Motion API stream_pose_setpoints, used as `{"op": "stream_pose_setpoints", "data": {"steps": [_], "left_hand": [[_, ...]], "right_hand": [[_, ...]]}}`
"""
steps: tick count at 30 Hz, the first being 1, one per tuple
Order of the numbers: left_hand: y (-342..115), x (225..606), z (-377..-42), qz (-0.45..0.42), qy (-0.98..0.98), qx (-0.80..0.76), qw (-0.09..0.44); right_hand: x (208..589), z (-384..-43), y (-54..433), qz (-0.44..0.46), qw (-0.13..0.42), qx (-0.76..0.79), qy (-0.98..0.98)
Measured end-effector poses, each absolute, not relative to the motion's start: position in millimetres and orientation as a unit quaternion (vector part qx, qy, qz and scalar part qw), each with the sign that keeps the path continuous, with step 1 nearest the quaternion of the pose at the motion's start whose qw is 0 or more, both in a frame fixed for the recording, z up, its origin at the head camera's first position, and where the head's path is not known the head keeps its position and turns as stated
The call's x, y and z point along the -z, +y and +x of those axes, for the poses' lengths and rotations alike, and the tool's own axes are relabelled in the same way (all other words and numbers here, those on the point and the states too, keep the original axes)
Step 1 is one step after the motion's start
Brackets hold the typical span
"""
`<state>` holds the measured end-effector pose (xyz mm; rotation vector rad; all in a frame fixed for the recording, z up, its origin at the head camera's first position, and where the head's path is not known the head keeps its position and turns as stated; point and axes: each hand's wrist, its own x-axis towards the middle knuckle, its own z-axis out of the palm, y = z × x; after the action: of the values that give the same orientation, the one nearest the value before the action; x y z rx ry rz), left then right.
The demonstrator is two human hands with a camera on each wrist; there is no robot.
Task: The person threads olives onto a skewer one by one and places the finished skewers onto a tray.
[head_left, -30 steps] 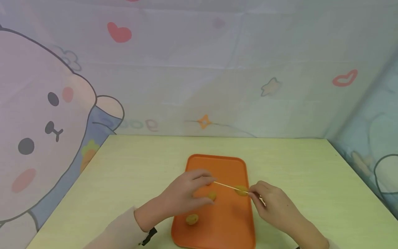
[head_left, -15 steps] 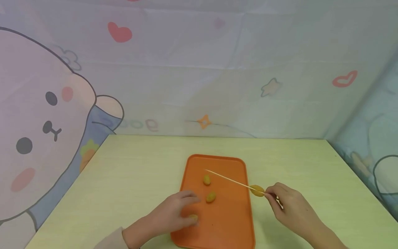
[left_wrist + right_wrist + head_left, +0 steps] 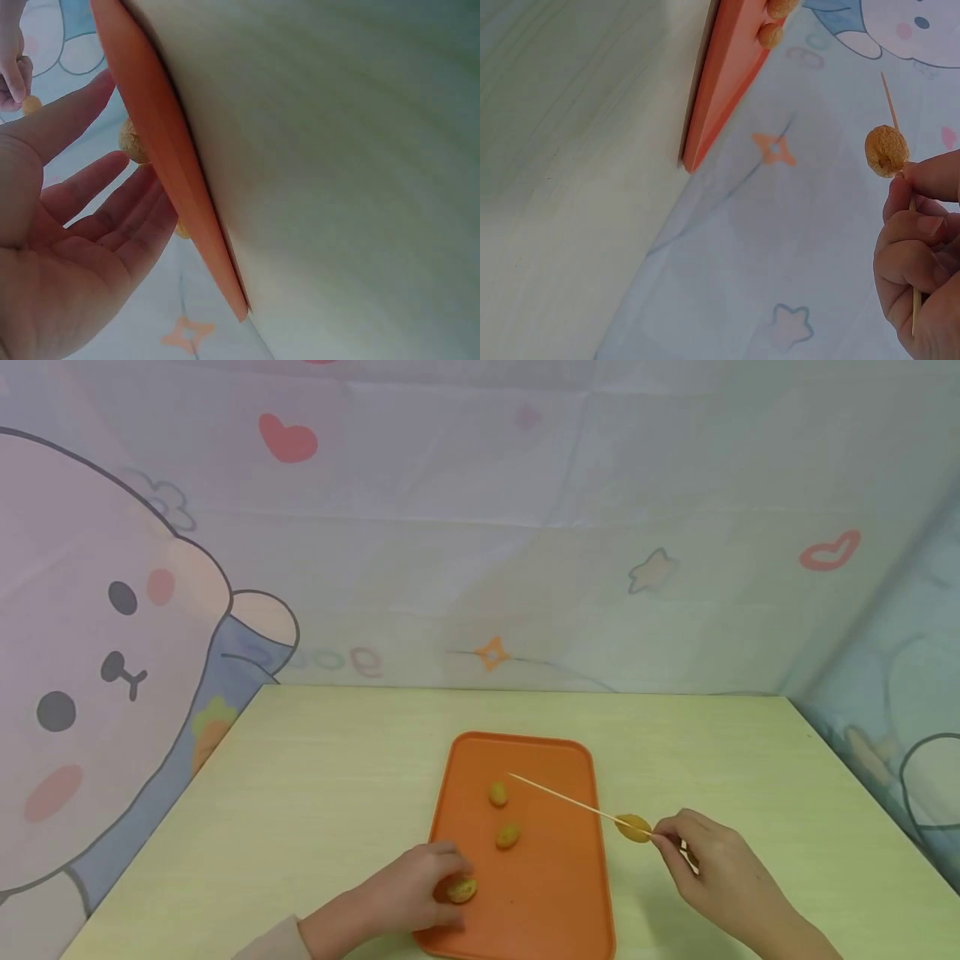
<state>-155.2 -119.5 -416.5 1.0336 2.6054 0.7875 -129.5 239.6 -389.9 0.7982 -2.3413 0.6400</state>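
My right hand (image 3: 723,870) pinches a thin wooden skewer (image 3: 551,792) near its lower end, over the table to the right of the orange tray (image 3: 555,885). A golden-brown wrinkled ball of food (image 3: 887,151) is threaded on the skewer just ahead of the fingertips, and the pointed end reaches left over the tray. On the tray's near left part lies another such ball (image 3: 462,891). Around it my left hand (image 3: 408,893) spreads its thumb and fingers; in the left wrist view they stand apart on either side of the ball (image 3: 133,142).
Two more golden balls lie farther back on the tray, one near the middle (image 3: 507,836) and one behind it (image 3: 498,794). The tray rests on a pale wooden table (image 3: 337,777). A printed cloth (image 3: 450,527) hangs behind the table.
The right hand has drawn the skewer with its ball rightward, off the tray's right side. The left hand has left the skewer's tip and come down toward the near left ball.
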Motion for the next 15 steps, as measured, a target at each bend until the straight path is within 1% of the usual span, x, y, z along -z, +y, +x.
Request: {"op": "stream_pose_setpoints", "data": {"steps": [15], "left_hand": [[-113.9, 419.3, -160.8, 0.369, 0.890, -0.243, 0.114]], "right_hand": [[393.9, -126.0, 240.7, 0.300, 0.282, -0.250, -0.876]]}}
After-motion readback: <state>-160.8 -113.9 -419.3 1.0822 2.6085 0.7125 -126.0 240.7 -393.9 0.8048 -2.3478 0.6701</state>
